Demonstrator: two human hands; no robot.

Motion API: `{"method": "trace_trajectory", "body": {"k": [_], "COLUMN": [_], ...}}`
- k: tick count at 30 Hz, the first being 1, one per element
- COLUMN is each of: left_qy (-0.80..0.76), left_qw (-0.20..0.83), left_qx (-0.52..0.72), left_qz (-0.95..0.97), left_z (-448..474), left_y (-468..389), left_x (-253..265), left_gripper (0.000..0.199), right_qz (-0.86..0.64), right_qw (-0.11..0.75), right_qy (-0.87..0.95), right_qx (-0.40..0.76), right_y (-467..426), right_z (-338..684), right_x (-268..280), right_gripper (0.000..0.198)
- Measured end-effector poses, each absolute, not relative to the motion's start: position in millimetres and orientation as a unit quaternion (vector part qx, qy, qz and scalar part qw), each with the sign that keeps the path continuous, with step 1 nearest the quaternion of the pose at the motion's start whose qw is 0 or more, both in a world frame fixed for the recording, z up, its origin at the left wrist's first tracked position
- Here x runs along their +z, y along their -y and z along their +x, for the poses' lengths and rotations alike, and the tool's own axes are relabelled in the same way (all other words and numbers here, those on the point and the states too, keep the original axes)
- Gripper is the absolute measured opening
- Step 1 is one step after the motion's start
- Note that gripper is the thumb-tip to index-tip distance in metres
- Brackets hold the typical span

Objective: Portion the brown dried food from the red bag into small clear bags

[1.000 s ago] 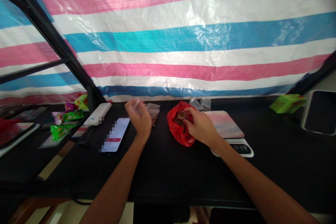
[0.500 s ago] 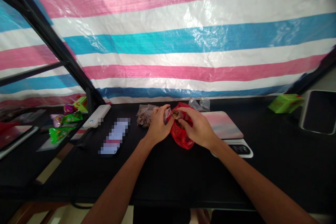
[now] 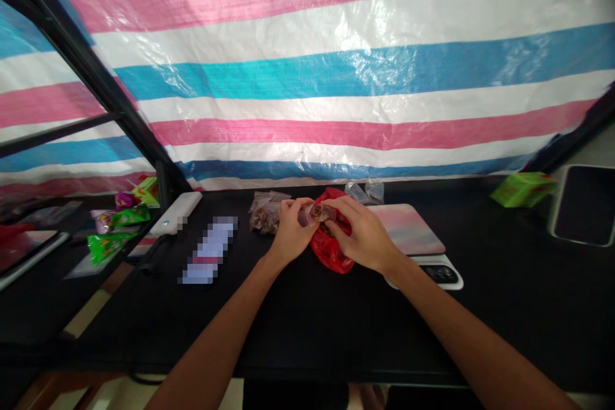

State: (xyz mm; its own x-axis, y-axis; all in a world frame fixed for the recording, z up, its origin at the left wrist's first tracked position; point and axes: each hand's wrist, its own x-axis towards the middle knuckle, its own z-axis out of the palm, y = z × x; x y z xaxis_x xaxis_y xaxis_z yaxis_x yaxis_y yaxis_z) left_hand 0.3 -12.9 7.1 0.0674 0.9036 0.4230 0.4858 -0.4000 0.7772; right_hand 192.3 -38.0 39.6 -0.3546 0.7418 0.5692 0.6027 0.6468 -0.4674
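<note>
My left hand (image 3: 292, 234) grips a clear bag (image 3: 304, 216) — apparently — nine o'clock from brown bits (image 3: 318, 212) my right hand (image 3: 361, 232) pinches.

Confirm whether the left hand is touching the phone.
Apart: the head view shows a strip of black tabletop between the left hand and the phone.
</note>
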Motion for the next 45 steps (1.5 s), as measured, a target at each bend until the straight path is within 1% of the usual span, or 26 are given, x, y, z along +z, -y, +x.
{"method": "trace_trajectory", "body": {"k": [3,7,10,14,16,19,22,28,32,36,41,45], "left_qy": [-0.498,-0.497,-0.495,-0.494,-0.493,-0.487,-0.49,-0.499,-0.489,-0.485,-0.476,-0.511], "left_qw": [0.196,0.157,0.149,0.15,0.148,0.132,0.113,0.101,0.091,0.083,0.109,0.13], "left_qx": [0.448,0.414,0.402,0.398,0.395,0.387,0.376,0.362,0.367,0.374,0.387,0.4], "left_qz": [0.716,0.746,0.756,0.759,0.761,0.772,0.778,0.781,0.786,0.786,0.782,0.75], "left_z": [0,3,5,4,3,2,3,4,4,5,6,4], "left_y": [14,19,21,21,20,19,20,22,22,23,24,24], "left_x": [6,5,6,6,6,5,5,10,12,13,15,19], "left_gripper": [0.035,0.041,0.043,0.04,0.042,0.044,0.041,0.033,0.036,0.027,0.02,0.02], "right_qz": [-0.412,-0.401,-0.376,-0.353,-0.356,-0.377,-0.385,-0.331,-0.345,-0.347,-0.333,-0.391], "right_qw": [0.376,0.374,0.382,0.388,0.387,0.368,0.356,0.395,0.385,0.391,0.42,0.442], "right_qy": [0.826,0.831,0.836,0.839,0.837,0.837,0.84,0.846,0.846,0.844,0.837,0.803], "right_qx": [0.084,0.094,0.114,0.142,0.153,0.148,0.138,0.137,0.129,0.124,0.107,0.078], "right_y": [40,41,41,42,42,41,39,38,38,38,39,36], "right_z": [192,191,190,189,190,193,194,193,193,193,190,196], "right_x": [40,36,34,37,38,39,39,40,40,38,38,40], "right_gripper": [0.036,0.044,0.044,0.049,0.045,0.029,0.023,0.034,0.032,0.034,0.044,0.04]}}
